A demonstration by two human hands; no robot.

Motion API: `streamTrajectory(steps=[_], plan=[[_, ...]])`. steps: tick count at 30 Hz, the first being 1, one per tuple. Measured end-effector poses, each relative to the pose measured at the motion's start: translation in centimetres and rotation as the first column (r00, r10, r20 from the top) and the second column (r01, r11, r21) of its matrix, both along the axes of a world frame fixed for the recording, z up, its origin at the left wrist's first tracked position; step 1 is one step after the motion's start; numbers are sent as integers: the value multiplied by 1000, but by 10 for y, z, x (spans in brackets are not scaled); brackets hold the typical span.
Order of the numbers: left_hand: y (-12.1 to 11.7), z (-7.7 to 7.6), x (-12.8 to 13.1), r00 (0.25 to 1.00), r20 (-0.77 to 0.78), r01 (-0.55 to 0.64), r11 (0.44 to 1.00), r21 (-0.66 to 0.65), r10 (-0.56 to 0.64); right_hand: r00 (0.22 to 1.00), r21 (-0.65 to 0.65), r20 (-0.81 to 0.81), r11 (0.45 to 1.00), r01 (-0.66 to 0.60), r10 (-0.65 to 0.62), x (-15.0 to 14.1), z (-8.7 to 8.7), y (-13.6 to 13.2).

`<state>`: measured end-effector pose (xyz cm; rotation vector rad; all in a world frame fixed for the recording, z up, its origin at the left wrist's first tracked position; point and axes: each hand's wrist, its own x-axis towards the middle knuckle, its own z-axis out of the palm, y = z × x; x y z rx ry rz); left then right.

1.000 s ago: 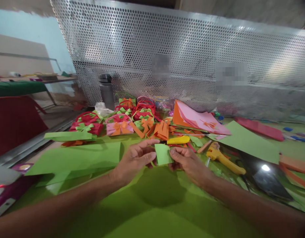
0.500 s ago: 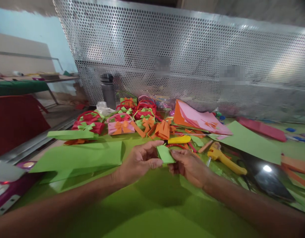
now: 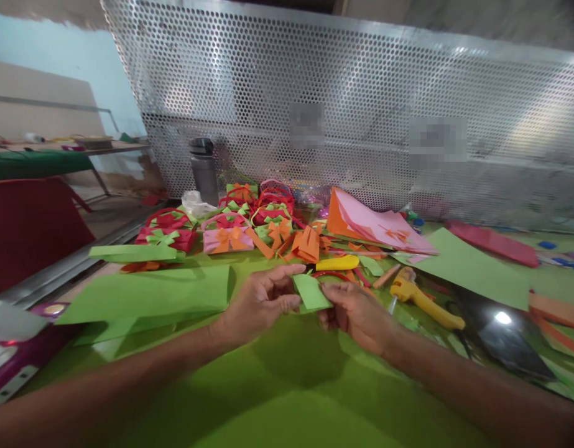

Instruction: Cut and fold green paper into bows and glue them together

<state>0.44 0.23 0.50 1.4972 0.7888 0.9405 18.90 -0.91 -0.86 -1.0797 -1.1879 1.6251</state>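
Observation:
A small folded piece of light green paper (image 3: 311, 294) is held up between my two hands, above the green tabletop (image 3: 296, 386). My left hand (image 3: 263, 302) has its fingers curled at the paper's left edge, thumb below and index finger above. On the other side, my right hand (image 3: 354, 308) pinches the right edge between thumb and fingers. Just behind the paper lie a yellow-handled cutter (image 3: 337, 263) and a folded orange paper piece (image 3: 306, 244). A yellow hot glue gun (image 3: 424, 300) rests to the right of my right hand.
Small paper bags with bows (image 3: 228, 238) stand at the back left, near a grey bottle (image 3: 204, 171). Green sheets (image 3: 151, 292) lie at left, pink and orange sheets (image 3: 370, 221) behind, and a dark phone (image 3: 501, 339) at right. A perforated metal panel (image 3: 268, 74) closes off the back.
The green paper has tilted slightly, and more of its lower left edge shows beside my left thumb. My left thumb has shifted a little to the left. My right hand stays nearly in place.

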Motion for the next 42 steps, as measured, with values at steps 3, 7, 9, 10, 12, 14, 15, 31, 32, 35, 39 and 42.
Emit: streamTrajectory(steps=[3,7,9,10,12,14,15,31,32,35,39,42], plan=[[1,-1,-1,996,-59,-56,996,62,60,1000,19,25,1000,-17,17,-1,4,-4],[2,1,-5,942,-253,-164,960,225,220,997,139,76,990,-33,23,-2,12,-12],[2,2,-5,932,-265,-196,957,212,249,995,201,89,978,-55,37,-1,14,-13],[2,2,-5,937,-250,-205,962,180,246,994,223,102,973,-66,44,-1,14,-13],[0,1,-3,956,-193,-208,974,86,221,986,266,163,961,-80,36,-1,15,-13],[-1,-1,-1,979,-107,-178,984,-33,173,969,298,245,951,-83,7,-1,14,-13],[-1,-3,0,989,-50,-147,984,-101,142,962,308,273,948,-81,-7,-1,14,-13],[4,-4,-2,982,132,-85,934,-347,138,838,623,493,767,-153,-233,3,5,-11],[5,-4,-2,985,113,-92,953,-289,129,859,615,469,774,-151,-206,3,6,-11],[8,-2,-6,994,-10,-105,994,-43,105,952,551,294,829,-93,-88,3,9,-12],[9,5,-10,982,-167,-69,987,146,93,987,535,137,845,2,-89,5,17,-11],[8,8,-10,976,-207,-19,975,220,65,990,525,104,851,27,-95,7,23,-12]])
